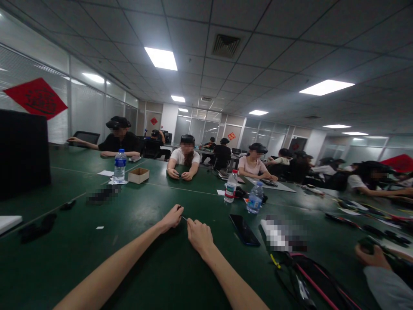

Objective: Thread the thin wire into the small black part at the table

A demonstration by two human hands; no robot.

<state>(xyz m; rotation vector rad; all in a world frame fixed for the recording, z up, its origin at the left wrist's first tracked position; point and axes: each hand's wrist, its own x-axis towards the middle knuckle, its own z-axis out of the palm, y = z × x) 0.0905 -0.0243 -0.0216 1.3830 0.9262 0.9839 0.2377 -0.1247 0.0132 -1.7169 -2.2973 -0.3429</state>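
Note:
My left hand (172, 218) is closed over the green table, its fingers pinched round a small dark item with a thin pale shaft (184, 218). The shaft reaches across the gap toward my right hand (199, 234). The fingers of that hand are curled and pressed together at the shaft's other end. What kind of thing it is, I cannot make out; most of it is hidden in my fingers. A black phone (244, 230) lies on the table to the right of my right hand.
Beyond the phone lie a white object (274, 234) and a black pouch with pink edging (318, 275). Water bottles (230, 187) and a small open box (138, 175) stand farther back. At the right edge a co-worker's hand (374, 256) holds something dark. People sit around the table.

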